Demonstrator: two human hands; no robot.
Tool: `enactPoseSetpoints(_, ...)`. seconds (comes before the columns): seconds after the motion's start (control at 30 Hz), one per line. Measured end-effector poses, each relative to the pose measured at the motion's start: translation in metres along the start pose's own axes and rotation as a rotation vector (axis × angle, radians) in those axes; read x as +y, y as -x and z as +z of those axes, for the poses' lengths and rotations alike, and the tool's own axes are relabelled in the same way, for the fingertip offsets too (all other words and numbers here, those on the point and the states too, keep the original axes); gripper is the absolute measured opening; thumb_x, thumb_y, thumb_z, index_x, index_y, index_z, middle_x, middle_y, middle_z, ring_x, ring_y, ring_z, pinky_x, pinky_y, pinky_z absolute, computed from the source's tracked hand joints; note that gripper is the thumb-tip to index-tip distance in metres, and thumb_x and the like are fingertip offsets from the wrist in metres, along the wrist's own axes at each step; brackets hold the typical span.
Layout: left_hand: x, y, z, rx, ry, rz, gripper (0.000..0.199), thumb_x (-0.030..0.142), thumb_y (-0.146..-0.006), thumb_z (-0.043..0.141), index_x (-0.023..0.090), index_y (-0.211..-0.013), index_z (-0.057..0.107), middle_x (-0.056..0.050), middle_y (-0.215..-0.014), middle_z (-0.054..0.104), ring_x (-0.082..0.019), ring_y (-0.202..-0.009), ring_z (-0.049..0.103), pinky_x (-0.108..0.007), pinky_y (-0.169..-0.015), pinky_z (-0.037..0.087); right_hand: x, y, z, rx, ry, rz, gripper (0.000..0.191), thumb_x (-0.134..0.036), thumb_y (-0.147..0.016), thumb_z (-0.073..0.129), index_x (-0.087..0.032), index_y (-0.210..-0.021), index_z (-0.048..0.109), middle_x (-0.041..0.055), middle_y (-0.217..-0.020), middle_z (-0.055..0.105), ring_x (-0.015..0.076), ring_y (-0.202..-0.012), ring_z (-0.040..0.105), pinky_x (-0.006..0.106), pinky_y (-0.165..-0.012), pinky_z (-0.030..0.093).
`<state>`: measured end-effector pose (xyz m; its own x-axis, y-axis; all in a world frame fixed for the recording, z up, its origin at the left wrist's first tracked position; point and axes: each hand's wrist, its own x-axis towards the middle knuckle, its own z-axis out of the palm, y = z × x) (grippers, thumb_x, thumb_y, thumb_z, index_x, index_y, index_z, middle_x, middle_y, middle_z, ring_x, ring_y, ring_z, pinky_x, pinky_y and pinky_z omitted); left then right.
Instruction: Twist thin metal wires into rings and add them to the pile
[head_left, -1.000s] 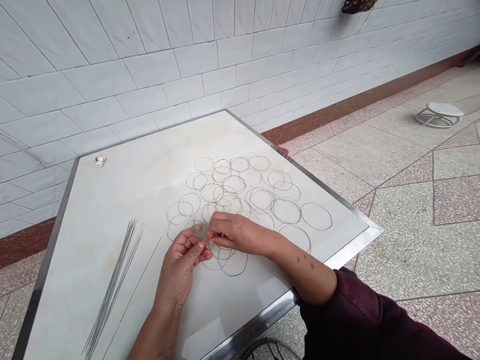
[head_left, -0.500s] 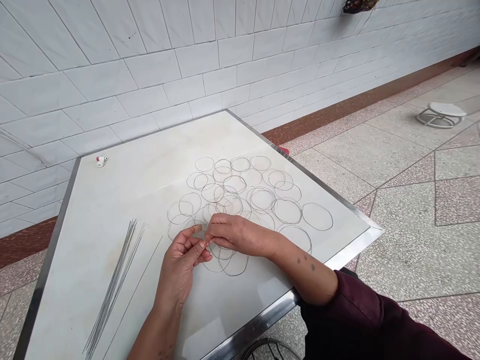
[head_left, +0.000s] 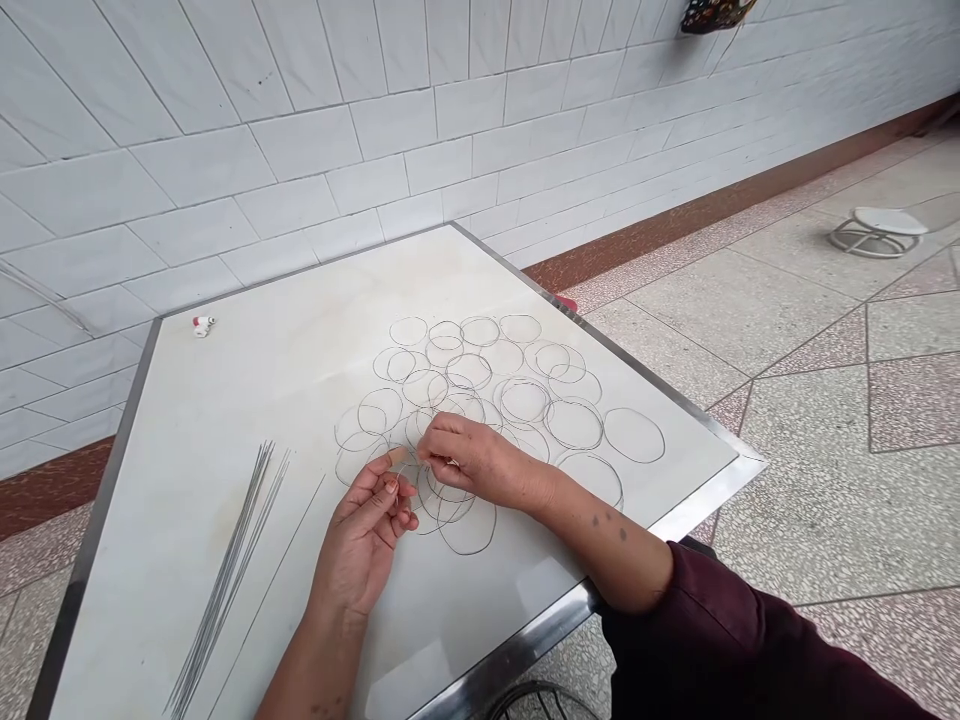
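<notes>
Since the earlier frame, the two hands have drawn slightly apart: the left hand (head_left: 361, 535) has dropped back a little, and the right hand (head_left: 471, 465) has shifted up over the wire. The right forearm crosses in from the side, its maroon sleeve (head_left: 675, 640) pushed up, with the wrist low and the fingers curled down. Those fingertips (head_left: 433, 447) are clenched in a pinch on thin wire at the edge of a loose cluster of thin grey steel wire rings (head_left: 487, 420); which ring they hold is hard to tell. The cluster spreads out beyond and beneath the right hand, its rings round and overlapping. The left hand stands tilted up with its fingers half curled, and a tan bandage (head_left: 397, 457) is wrapped on the thumb, just beside the right fingertips. Whether it grips any wire, I cannot tell.

To the left of the left hand, a sheaf of straight, thin steel wires (head_left: 225, 590) lies fanned on the pale, marble-veined surface (head_left: 300, 300), with one single straight wire (head_left: 279, 570) between the sheaf and the hand. A brushed steel edge (head_left: 517, 650) runs just below the right forearm.
</notes>
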<state>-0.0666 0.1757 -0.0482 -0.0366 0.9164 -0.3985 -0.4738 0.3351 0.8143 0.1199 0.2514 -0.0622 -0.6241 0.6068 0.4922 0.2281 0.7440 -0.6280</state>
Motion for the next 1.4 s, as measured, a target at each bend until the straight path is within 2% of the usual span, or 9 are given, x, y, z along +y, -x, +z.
enactPoseSetpoints(0.2,-0.001,-0.001,0.003,-0.02,0.039,0.029,0.042,0.023,-0.073,0.081,0.02,-0.114,0.071,0.0,-0.078,0.062,-0.009,-0.06,0.049,-0.024,-0.061,0.049,0.003,0.001,0.002,0.052,-0.042,0.048,0.018,-0.006,-0.09,0.046,-0.021,-0.095,0.054,0.0023,-0.09,0.052,0.0132,-0.077,0.049,0.023,-0.066,0.045)
enactPoseSetpoints(0.47,-0.007,-0.001,0.01,-0.022,0.124,0.11,0.041,0.021,-0.073,0.082,0.025,-0.112,0.071,0.003,-0.076,0.059,-0.01,-0.066,0.052,-0.029,-0.077,0.052,0.004,0.001,0.004,0.112,-0.169,0.11,0.017,-0.006,-0.088,0.049,-0.021,-0.094,0.055,0.0017,-0.093,0.052,0.0121,-0.077,0.05,0.023,-0.068,0.045)
enactPoseSetpoints(0.67,-0.007,0.001,0.009,-0.049,0.148,0.114,0.04,0.02,-0.078,0.079,0.024,-0.116,0.069,0.002,-0.076,0.059,-0.009,-0.065,0.052,-0.025,-0.07,0.052,0.006,-0.001,0.006,0.137,-0.203,0.132,0.016,-0.006,-0.087,0.052,-0.021,-0.091,0.056,0.0014,-0.091,0.052,0.0126,-0.076,0.049,0.024,-0.066,0.045)
enactPoseSetpoints(0.9,-0.004,0.003,0.008,-0.093,0.116,0.057,0.044,0.021,-0.081,0.075,0.022,-0.124,0.066,0.001,-0.078,0.064,-0.007,-0.055,0.05,-0.021,-0.053,0.049,0.003,-0.002,-0.001,0.076,-0.201,0.045,0.013,-0.007,-0.09,0.052,-0.02,-0.089,0.057,0.0019,-0.088,0.054,0.0135,-0.081,0.051,0.025,-0.07,0.046)
enactPoseSetpoints(1.27,-0.005,0.003,0.003,-0.12,0.06,0.035,0.053,0.016,-0.078,0.077,0.024,-0.129,0.064,-0.001,-0.081,0.07,-0.009,-0.057,0.054,-0.023,-0.057,0.052,0.002,-0.001,-0.002,0.069,-0.202,0.015,0.015,-0.006,-0.09,0.052,-0.02,-0.089,0.057,0.0026,-0.088,0.056,0.0147,-0.084,0.053,0.026,-0.071,0.049)
enactPoseSetpoints(1.4,-0.003,0.003,0.002,-0.137,0.03,0.019,0.049,0.023,-0.081,0.075,0.022,-0.129,0.064,-0.003,-0.086,0.071,-0.011,-0.061,0.058,-0.029,-0.064,0.056,0.003,-0.001,-0.002,0.039,-0.202,0.026,0.013,-0.008,-0.091,0.052,-0.02,-0.09,0.057,0.0021,-0.088,0.055,0.0141,-0.082,0.052,0.025,-0.069,0.048)
